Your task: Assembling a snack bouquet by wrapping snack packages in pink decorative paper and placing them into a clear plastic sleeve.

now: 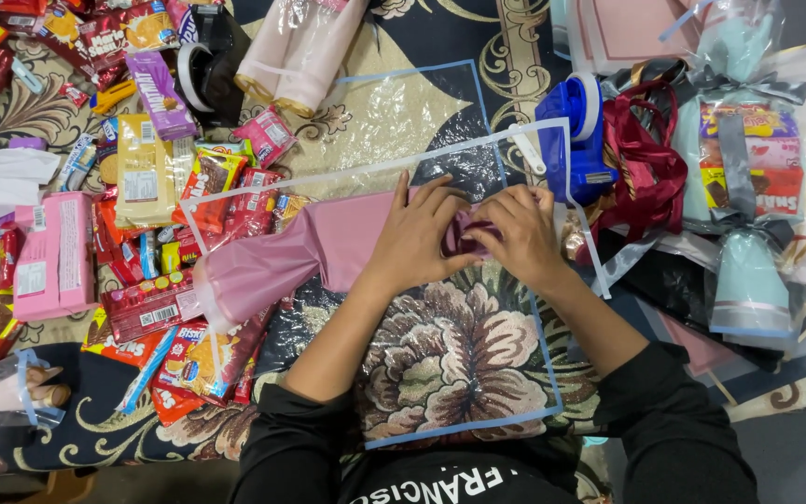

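Head view | our left hand (414,238) and right hand (513,235) pinch pink wrap (268,264) on clear sheet (394,140) | soft, light, crinkly; likely best gripped at gathered neck.

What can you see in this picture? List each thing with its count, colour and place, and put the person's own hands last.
pink paper: one, pink, centre, bunched under both hands
clear sheets: at least two, blue-edged, centre
snack packs: many, mostly red, left
pink box: one, left
tape dispenser: one, blue, right of centre
ribbon: one, dark red, right
bouquet: one, pale teal wrap, far right
rug: one, floral, underneath
left hand: on the pink paper
right hand: on the pink paper
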